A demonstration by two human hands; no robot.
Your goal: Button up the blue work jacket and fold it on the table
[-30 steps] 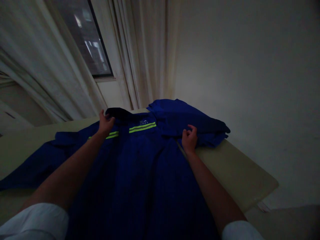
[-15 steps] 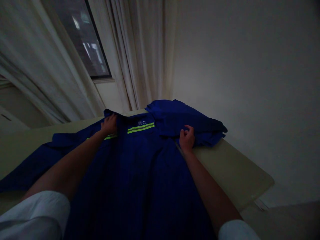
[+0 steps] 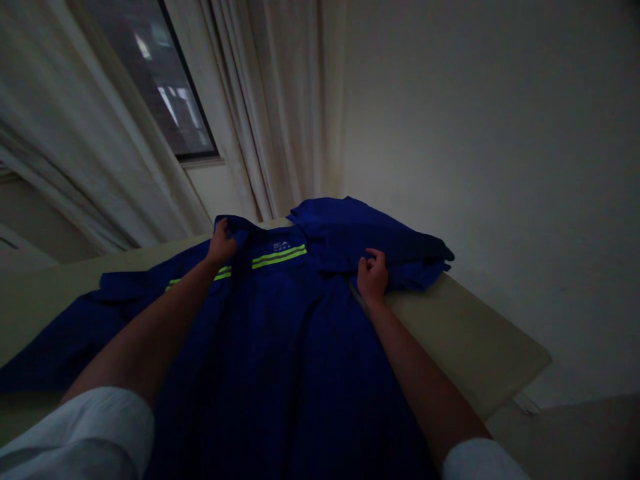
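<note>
Blue work jacket [image 3: 280, 333] lay spread on the tabletop [image 3: 465, 333] at 12 o'clock. Left hand [image 3: 221, 243] had fingers clamped on the collar [image 3: 240, 230]; right hand [image 3: 373, 277] had fingers curled together, grip unclear. Step judged as straightening; folded portion [image 3: 370, 240] needed flattening next.

This is an indoor room with plain finishes, though the pictures do not settle whether it is a home, an office or a hotel room. Long cream curtains [image 3: 285, 100] hang beside a dark window [image 3: 150, 80] with blurred lights behind the glass, and an off-white wall [image 3: 475, 167] runs along the other side. A pale beige table [image 3: 465, 340] carrying a blue work jacket [image 3: 280, 333] stands above a grey floor [image 3: 565, 440].
</note>
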